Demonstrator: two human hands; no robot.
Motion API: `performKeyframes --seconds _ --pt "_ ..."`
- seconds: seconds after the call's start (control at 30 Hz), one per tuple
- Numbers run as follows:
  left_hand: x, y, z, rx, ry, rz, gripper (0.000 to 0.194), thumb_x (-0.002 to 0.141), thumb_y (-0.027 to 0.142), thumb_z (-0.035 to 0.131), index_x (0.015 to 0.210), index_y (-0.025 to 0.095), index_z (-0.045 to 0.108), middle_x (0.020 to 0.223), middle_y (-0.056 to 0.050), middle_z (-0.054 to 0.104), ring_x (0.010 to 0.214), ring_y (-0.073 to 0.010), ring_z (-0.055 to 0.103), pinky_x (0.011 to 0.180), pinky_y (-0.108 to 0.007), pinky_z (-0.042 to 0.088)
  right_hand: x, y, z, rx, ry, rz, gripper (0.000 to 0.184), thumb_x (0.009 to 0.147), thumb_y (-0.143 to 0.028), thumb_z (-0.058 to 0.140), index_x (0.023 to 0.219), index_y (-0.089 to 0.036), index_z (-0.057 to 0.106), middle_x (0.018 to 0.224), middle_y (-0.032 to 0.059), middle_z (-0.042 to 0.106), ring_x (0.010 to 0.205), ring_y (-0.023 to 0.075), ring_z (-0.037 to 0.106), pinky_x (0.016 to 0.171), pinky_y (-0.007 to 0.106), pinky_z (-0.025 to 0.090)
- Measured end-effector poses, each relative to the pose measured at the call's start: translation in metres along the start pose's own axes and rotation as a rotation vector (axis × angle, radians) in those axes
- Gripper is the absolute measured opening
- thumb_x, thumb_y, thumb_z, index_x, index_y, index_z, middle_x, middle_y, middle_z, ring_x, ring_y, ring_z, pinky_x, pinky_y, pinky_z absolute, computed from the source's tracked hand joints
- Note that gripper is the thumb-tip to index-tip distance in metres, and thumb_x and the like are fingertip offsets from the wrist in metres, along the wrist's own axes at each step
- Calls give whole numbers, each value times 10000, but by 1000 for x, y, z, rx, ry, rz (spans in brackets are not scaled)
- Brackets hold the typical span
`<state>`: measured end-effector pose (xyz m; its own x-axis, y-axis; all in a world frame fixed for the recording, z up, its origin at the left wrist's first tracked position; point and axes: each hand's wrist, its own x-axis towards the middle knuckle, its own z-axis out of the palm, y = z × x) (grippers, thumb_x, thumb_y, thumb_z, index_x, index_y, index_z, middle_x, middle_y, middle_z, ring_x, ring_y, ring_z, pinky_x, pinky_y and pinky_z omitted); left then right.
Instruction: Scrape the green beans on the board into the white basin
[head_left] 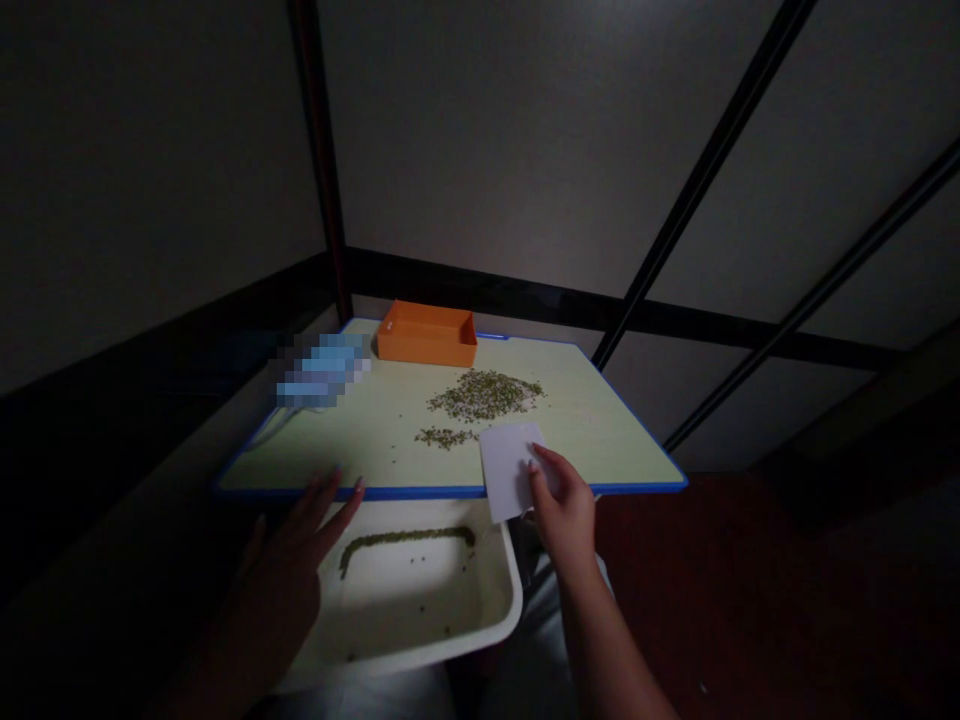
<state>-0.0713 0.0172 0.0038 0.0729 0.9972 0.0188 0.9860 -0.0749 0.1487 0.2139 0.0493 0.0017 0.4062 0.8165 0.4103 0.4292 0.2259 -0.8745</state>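
Note:
My right hand [566,508] pinches a white card [504,462] between thumb and fingers. The card's far edge reaches over the table near a small strip of greenish-brown grains [444,438]. Behind that strip lies a larger spread pile of the same grains [484,396]. Below the table's front edge is a white tub [420,650], with a line of grains along its far inside edge and a few loose ones on its floor. My left hand [296,555] is in shadow at the tub's left side, fingers stretched apart and holding nothing visible; whether it touches the rim I cannot tell.
The pale table [607,420] has a blue edge. An orange open box [427,345] stands at its back left. A blurred-out blue item [322,370] lies on the left, with a cord-like strip beside it. Panelled walls close in behind and left; reddish floor [675,600] shows at right.

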Motion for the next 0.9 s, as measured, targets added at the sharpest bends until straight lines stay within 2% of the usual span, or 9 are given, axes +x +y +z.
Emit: performKeyframes --seconds 0.23,0.63,0.8,0.9 --pt "1 -1 3 -27 38 45 752 706 -36 198 1390 262 294 1544 -66 181 1423 -231 145 1104 -590 221 4 11 -15 -41 38 16 385 781 -372 569 1065 -135 675 1110 141 676 1022 256 626 936 442 462" --pt "1 0 3 -2 20 31 768 703 -44 185 1398 273 262 1550 -57 170 1428 -214 136 1105 -582 218 19 23 -40 -94 145 71 402 743 -392 590 1024 -124 695 1055 144 699 977 271 645 913 454 471" --pt "1 -2 6 33 76 60 709 751 -8 178 1395 274 271 1542 -56 210 1418 -206 185 1117 -545 218 35 31 -53 -9 159 91 395 720 -377 613 1009 -121 694 1068 152 691 985 267 633 907 459 462" --pt "3 -8 13 55 130 87 724 740 0 197 1400 293 247 1548 -33 191 1425 -200 157 1113 -544 228 47 30 -64 56 206 58 426 725 -372 613 1071 -127 663 1121 152 667 994 250 622 890 439 471"
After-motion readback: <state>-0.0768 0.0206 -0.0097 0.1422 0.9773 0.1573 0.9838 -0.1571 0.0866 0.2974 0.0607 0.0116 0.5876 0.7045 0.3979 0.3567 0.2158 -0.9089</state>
